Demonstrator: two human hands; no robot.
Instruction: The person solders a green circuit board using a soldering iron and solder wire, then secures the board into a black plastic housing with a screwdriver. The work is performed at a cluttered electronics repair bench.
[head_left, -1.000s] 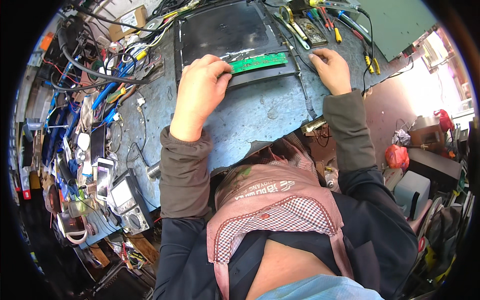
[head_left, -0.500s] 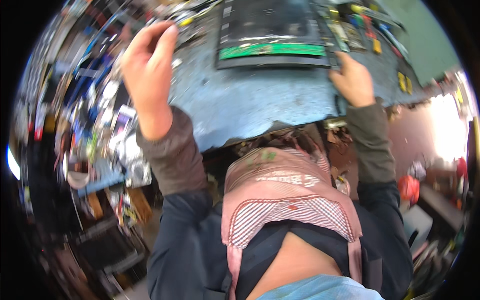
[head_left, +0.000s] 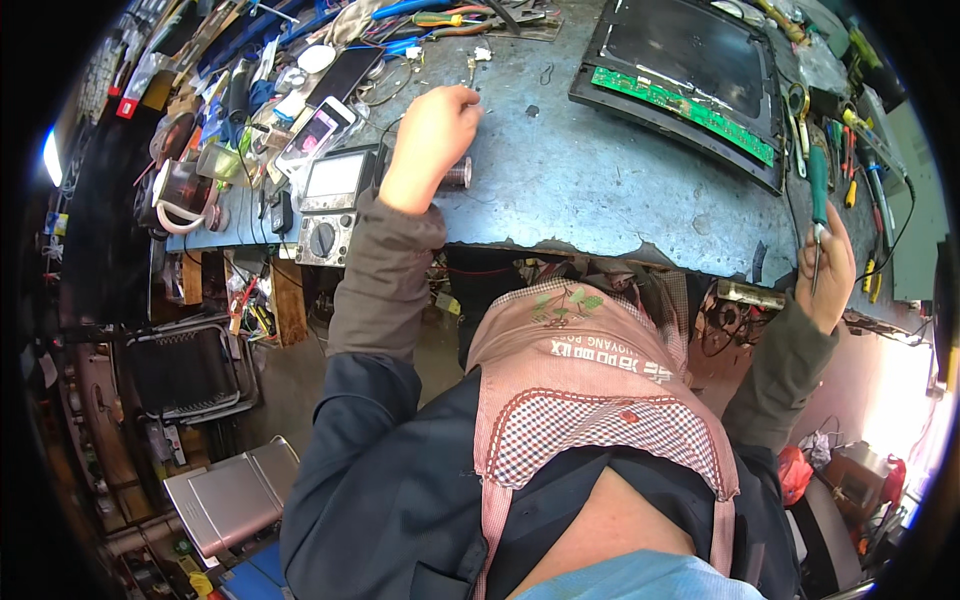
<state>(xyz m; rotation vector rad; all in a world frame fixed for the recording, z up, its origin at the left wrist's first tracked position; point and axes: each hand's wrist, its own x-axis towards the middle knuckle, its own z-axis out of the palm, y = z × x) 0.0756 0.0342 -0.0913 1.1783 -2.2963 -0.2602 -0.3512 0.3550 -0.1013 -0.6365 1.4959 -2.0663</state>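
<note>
My left hand is closed in a pinch above the blue workbench; what its fingers hold, if anything, I cannot make out. Beside its wrist lies a wire spool, partly hidden, and an analog multimeter with a dial. At the bench's right edge my right hand is closed round a green-handled screwdriver. Its handle points away from me, and the thin metal shaft runs down across my fingers. Between the hands, farther back, sits a black-framed flat panel with a green circuit board along its near edge.
A phone and a glass mug are among clutter at the left. Pliers and other tools lie at the back. More hand tools and a black cord crowd the right side. Below left is a folding chair.
My view has turned left, bringing the multimeter into sight and shifting the panel rightward. My left hand has lowered toward the bench. My right hand has left the panel's corner and taken the screwdriver.
</note>
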